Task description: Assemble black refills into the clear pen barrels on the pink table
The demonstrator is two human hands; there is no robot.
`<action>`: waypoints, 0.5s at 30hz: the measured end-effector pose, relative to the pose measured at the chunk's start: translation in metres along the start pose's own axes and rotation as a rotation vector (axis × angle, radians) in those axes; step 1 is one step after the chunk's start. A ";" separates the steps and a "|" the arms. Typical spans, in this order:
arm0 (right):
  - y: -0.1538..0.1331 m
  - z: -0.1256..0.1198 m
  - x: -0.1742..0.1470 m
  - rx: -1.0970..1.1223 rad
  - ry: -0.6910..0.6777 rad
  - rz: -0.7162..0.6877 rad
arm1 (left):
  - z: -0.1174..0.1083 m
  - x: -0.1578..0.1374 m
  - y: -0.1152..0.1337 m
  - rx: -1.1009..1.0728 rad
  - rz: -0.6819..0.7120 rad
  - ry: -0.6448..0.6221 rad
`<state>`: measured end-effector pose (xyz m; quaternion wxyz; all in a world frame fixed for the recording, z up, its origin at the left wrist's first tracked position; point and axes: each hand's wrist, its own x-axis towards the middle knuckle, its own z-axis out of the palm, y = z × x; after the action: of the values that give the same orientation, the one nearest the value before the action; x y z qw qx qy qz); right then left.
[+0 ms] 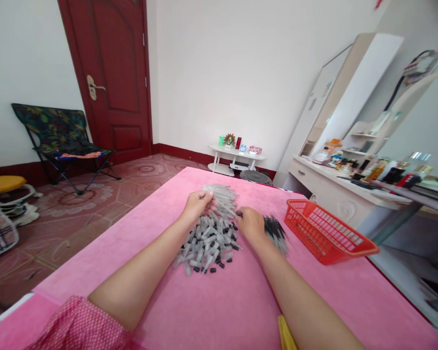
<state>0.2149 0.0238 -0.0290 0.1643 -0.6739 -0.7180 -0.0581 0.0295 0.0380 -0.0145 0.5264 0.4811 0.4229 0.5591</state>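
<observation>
Over the left side of a loose bundle of slim translucent tubes (225, 200), my left hand (200, 202) is closed, thumb against fingers; what it pinches, if anything, is too small to make out. My right hand (251, 223) is closed at the bundle's right edge, with a small dark piece (239, 213) at its fingertips. Below and between both hands spreads a heap of short, clear-and-black cap-like pieces (209, 240). Just right of my right hand lies a second bundle of slim tubes with black ends (276, 234), partly hidden by my wrist.
The pink-covered table (204, 311) carries a red plastic basket (323, 233) on the right. Something yellow (286, 333) shows beside my right forearm. A dressing table (324, 180) with bottles stands at right, a folding chair (65, 141) at left, and a low white stand (237, 151) behind.
</observation>
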 end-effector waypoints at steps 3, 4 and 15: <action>0.007 -0.007 -0.001 0.054 0.019 0.024 | 0.005 -0.003 -0.002 0.070 -0.099 -0.055; 0.009 -0.011 -0.001 0.093 0.029 0.033 | 0.007 -0.004 -0.003 0.095 -0.131 -0.071; 0.018 -0.046 -0.005 0.399 -0.044 -0.129 | 0.019 -0.008 -0.007 -0.297 -0.153 -0.015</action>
<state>0.2398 0.0061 0.0102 0.2748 -0.5817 -0.7603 0.0895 0.0497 0.0303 -0.0182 0.6358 0.3687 0.3670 0.5702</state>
